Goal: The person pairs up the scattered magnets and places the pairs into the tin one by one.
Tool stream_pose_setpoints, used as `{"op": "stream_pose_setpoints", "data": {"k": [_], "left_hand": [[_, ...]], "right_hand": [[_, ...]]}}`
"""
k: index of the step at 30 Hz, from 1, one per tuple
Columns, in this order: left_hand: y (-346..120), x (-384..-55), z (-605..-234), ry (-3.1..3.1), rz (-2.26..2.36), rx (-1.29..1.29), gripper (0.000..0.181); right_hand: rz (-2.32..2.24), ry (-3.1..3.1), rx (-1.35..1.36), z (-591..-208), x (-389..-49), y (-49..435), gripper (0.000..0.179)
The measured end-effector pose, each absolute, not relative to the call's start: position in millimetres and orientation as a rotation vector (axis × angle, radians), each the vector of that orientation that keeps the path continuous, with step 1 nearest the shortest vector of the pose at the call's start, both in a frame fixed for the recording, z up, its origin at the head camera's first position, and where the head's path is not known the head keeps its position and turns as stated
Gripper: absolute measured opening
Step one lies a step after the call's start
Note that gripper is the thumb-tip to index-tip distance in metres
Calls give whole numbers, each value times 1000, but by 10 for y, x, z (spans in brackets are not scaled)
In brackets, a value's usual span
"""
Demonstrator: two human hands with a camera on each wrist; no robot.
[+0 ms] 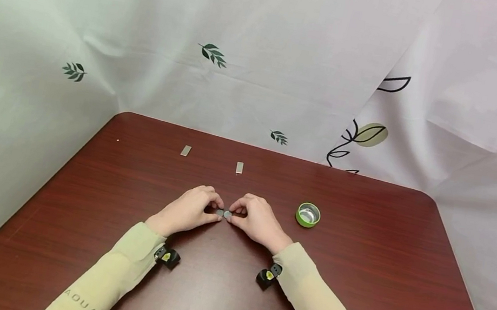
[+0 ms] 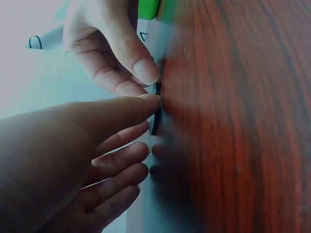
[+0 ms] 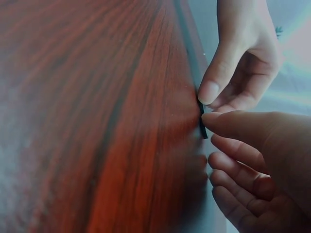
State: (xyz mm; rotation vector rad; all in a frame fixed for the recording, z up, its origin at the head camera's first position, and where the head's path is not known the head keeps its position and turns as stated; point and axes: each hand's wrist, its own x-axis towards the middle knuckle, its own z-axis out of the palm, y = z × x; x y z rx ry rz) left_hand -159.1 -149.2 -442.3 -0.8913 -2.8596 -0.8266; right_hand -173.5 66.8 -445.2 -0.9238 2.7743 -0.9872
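Over the middle of the table, my left hand (image 1: 190, 207) and right hand (image 1: 258, 221) meet fingertip to fingertip. Between them lie small, flat grey pieces (image 1: 227, 214), side by side in the head view, with rounded outlines. Thumb and index finger of each hand pinch the pieces at their edges. Seen edge-on in the left wrist view, they form a thin dark strip (image 2: 156, 124) close along the tabletop. The right wrist view also gives a thin dark strip (image 3: 203, 127) at the fingertips. The fingers partly cover the pieces.
Two small grey rectangular plates, a left one (image 1: 186, 150) and a right one (image 1: 239, 168), lie beyond the hands. To the right stands a shallow round green tin (image 1: 306, 224), silvery inside. White patterned cloth (image 1: 263, 69) hangs behind the dark red wooden table (image 1: 383, 265).
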Motion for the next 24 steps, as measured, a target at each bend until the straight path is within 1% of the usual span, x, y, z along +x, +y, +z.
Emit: {"op": "stream_pose_setpoints", "data": {"k": [6, 13, 24], "left_hand": [[-1461, -1585, -4422, -2852, -834, -906, 19], [-1424, -1595, -4392, -2868, -825, -909, 17], [-1446, -1624, -4360, -2935, -864, -867, 14]], "right_hand": [[-1023, 2752, -921, -4448, -1717, 705, 12], [-1068, 2753, -919, -4409, -1677, 799, 17], [-1113, 2830, -880, -4188, -1605, 1118, 24]]}}
